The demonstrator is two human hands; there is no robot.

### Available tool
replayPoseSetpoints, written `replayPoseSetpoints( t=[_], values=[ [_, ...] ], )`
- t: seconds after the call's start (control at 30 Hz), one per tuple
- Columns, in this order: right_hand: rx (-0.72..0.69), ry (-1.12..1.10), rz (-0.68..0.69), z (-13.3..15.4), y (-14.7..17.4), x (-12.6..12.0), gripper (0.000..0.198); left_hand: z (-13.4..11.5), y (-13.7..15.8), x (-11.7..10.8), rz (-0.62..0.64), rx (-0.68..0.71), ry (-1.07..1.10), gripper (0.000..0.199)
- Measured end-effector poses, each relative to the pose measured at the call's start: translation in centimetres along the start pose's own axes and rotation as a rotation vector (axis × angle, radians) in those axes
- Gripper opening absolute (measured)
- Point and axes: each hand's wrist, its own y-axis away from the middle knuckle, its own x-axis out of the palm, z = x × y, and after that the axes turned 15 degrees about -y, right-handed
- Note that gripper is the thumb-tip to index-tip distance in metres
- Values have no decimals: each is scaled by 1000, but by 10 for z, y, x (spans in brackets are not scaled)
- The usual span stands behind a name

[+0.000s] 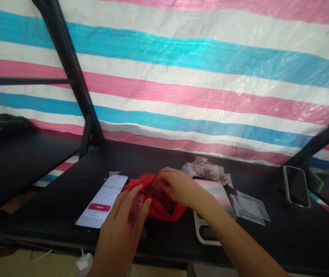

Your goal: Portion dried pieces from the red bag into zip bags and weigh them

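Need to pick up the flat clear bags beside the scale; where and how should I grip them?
Probably pinch the clear bags by their right edge, coming from the right: they lie flat and overlapping, and the scale crowds their left.

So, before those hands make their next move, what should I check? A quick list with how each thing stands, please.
1. Left hand has the small clear bag: ok, it shows within the grasp.
2. Red bag is open: ok, brown bits show inside.
3. Right hand has hold of some bits: cannot tell, its fingertips are unclear.
4. Scale shows a reading: cannot tell, no figures are legible.
5. Phone timer is readable: ok, 00:01:13.
6. Flat clear bags lie apart from the filled packets: ok.
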Motion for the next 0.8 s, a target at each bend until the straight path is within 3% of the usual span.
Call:
replayPoseSetpoints(
  t=[0.17,0.3,0.47,0.63,0.8],
  values=[
    [-16,118,1,-6,-10,11,38,13,4,-1,27,103,-100,39],
    [23,120,-9,-6,-10,20,29,25,13,-4,80,248,-195,48],
    [137,-4,-188,-13,2,20,33,32,25,-22,187,184,-128,36],
    [137,-209,-210,-10,30,9,28,9,40,-10,355,158,53,46],
    [241,-120,-154,-11,46,7,28,-23,54,20,579,179,-11,47]
  ],
)
